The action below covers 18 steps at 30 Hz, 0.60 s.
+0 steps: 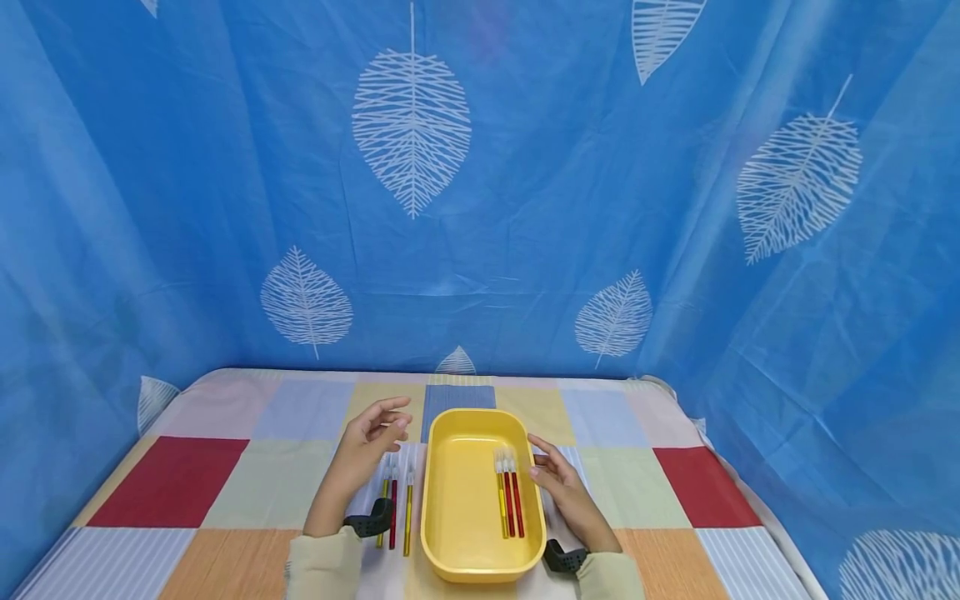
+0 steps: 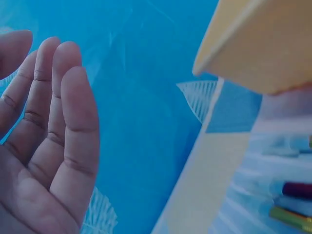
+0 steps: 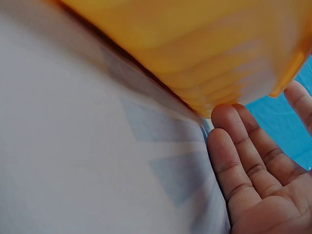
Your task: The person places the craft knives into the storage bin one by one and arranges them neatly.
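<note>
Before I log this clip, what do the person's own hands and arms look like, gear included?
The left hand and right hand are ungloved. Each arm has a pale cream sleeve ending short of the hand and a chunky black wrist camera.

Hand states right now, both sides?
Left hand: open, holding nothing.
Right hand: open, at the right side of the tray, not gripping it.

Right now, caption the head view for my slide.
On patchwork cloth, a yellow tray with three slim sticks sits between left hand and right hand.
</note>
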Motion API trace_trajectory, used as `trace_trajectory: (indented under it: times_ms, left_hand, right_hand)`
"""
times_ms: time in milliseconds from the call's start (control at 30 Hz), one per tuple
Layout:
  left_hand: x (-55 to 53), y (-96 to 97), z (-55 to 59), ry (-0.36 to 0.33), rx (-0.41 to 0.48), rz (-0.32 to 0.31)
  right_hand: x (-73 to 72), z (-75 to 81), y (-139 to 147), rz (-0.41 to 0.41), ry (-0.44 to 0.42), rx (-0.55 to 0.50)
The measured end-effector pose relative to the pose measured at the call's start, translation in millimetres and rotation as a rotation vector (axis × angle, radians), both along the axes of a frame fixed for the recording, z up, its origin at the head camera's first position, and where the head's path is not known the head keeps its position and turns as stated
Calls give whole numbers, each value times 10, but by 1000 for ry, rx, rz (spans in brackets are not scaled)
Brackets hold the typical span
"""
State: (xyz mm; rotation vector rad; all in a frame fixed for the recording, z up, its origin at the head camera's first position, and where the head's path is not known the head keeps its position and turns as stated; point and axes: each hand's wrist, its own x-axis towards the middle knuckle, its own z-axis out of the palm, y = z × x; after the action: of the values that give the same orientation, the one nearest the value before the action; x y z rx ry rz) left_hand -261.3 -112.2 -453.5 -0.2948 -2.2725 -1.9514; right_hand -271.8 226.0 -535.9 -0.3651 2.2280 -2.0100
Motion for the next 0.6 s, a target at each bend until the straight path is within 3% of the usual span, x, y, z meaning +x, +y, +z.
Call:
trace_trajectory:
  times_ms: [333, 600]
  left_hand:
    - [-66, -123, -171, -100, 16, 59]
    - [-113, -188, -368, -141, 7, 60]
  right_hand:
    - [-17, -5, -6, 1, -34, -18]
    - [-21, -9, -7, 4, -32, -20]
